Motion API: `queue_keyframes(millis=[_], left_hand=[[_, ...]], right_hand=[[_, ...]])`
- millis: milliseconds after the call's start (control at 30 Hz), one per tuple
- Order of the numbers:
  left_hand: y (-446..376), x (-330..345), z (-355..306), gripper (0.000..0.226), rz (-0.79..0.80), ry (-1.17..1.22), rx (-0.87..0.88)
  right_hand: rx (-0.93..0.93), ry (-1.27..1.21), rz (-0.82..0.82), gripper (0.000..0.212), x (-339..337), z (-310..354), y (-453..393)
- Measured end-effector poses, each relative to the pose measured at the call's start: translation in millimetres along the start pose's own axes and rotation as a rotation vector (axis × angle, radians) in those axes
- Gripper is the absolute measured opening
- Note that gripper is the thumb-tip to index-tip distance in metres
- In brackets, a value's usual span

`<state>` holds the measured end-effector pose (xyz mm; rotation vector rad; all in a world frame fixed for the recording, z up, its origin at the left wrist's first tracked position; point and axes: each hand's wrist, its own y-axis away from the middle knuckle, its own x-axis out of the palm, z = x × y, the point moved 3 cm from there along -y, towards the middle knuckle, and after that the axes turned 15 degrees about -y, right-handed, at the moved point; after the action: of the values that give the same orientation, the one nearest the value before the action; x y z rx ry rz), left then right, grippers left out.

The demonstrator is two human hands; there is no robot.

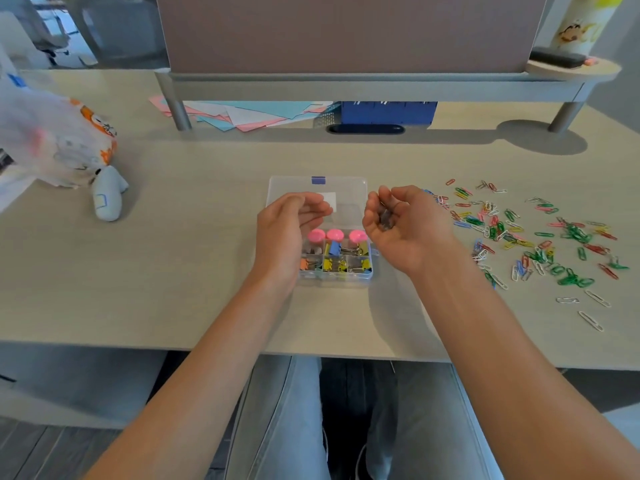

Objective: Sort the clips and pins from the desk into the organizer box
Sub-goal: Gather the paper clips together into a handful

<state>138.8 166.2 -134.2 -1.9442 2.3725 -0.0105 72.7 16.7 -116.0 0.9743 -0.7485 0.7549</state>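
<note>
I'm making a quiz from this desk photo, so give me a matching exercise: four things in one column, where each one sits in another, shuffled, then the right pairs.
Things:
1. loose paper clips
2. organizer box
3. coloured paper sheets
4. plastic bag

Places:
A. far left of the desk
B. under the raised shelf at the back
C. scattered on the desk to the person's right
D. middle of the desk, beneath the hands

Pairs: 1-C, 2-D, 3-B, 4-A
</note>
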Motion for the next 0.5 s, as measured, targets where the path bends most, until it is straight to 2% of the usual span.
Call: queue_keyframes(millis=[133,267,333,500], left_hand=[[10,-18,-6,0.031,-0.073,-0.086,0.110],[29,-54,-3,0.021,-0.164,-0.496,0.249],[34,-66,3,0.025,-0.134,-0.654,0.274],[32,-77,29,0.056,0.086,-0.883,0.268]], right_hand=[[-0.078,0.072,0.023,0.026,4,-21,0],[-0.174,0.069,-0.018,0.028,16,-46,-3],[-0.243,0.088,-0.035,0.030,23,-55,-6],[-0.359,0.198,-0.048,0.034,34,-72,-9]])
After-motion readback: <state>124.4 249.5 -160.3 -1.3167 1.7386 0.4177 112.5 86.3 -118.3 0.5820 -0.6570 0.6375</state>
